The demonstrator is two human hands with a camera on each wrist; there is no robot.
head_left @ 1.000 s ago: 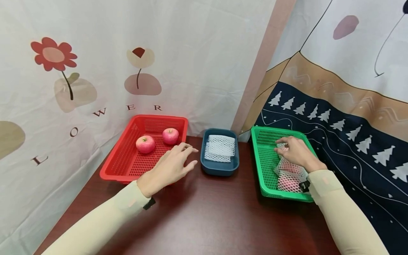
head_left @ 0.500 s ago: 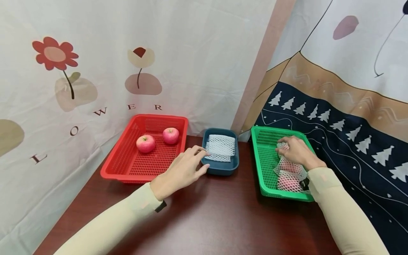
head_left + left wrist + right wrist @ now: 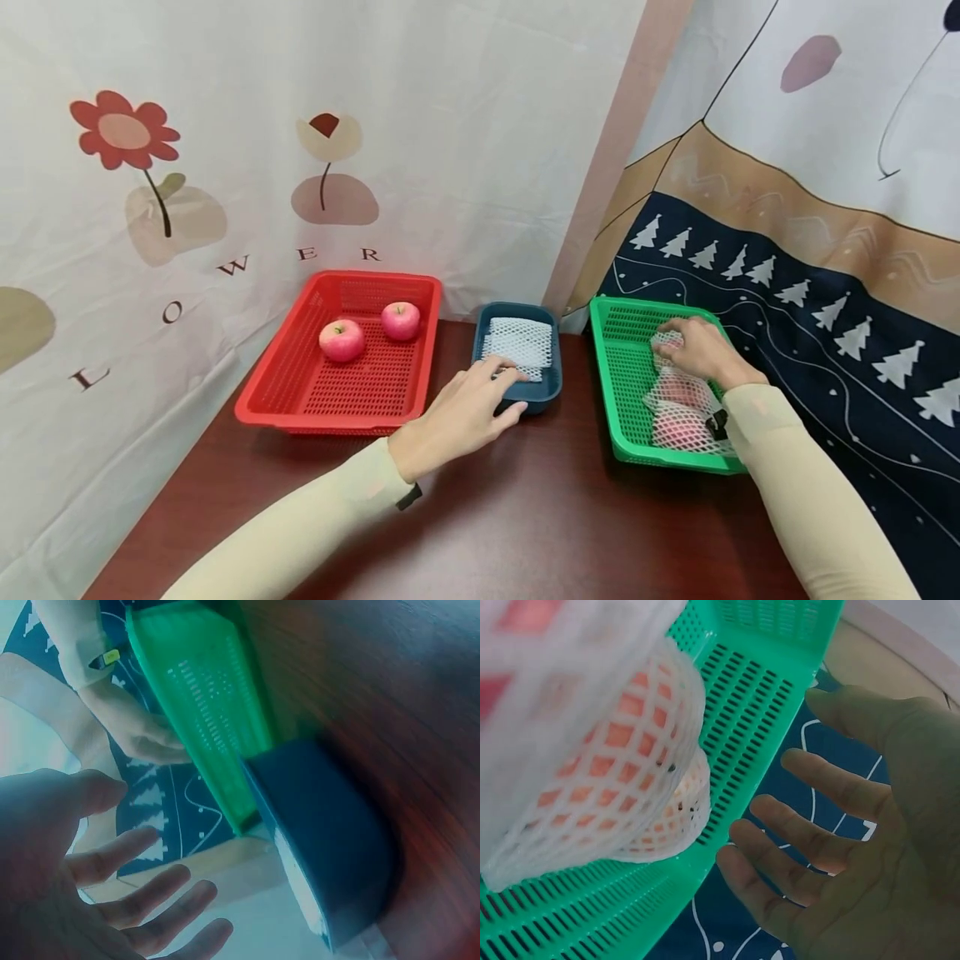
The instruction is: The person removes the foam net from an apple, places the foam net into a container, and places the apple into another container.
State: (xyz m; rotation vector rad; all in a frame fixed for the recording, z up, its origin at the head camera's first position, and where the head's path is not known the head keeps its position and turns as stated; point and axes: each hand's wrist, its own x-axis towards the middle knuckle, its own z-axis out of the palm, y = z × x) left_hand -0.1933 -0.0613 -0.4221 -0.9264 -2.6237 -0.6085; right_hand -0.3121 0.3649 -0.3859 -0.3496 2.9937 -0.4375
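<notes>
My left hand (image 3: 461, 414) reaches over the near rim of a dark blue container (image 3: 552, 387), its fingers loosely spread beside a stack of white foam fruit nets (image 3: 519, 337). In the left wrist view, nothing is in that hand (image 3: 41, 862). My right hand (image 3: 703, 350) is over the green basket (image 3: 611, 400), close to the farthest netted apple (image 3: 664, 340), which it partly hides. Its relaxed fingers hold nothing in the right wrist view. Two more apples in white nets, a middle one (image 3: 681, 390) and a near one (image 3: 678, 428), lie below that wrist.
A red basket (image 3: 262, 408) with two bare apples, one on the left (image 3: 342, 340) and one on the right (image 3: 401, 321), stands at the left. All the containers stand on a dark brown table (image 3: 570, 517). A printed curtain (image 3: 465, 167) hangs behind them.
My left hand has moved right, from beside the red basket to over the blue container. The right hand stays over the green basket, shifting only slightly.
</notes>
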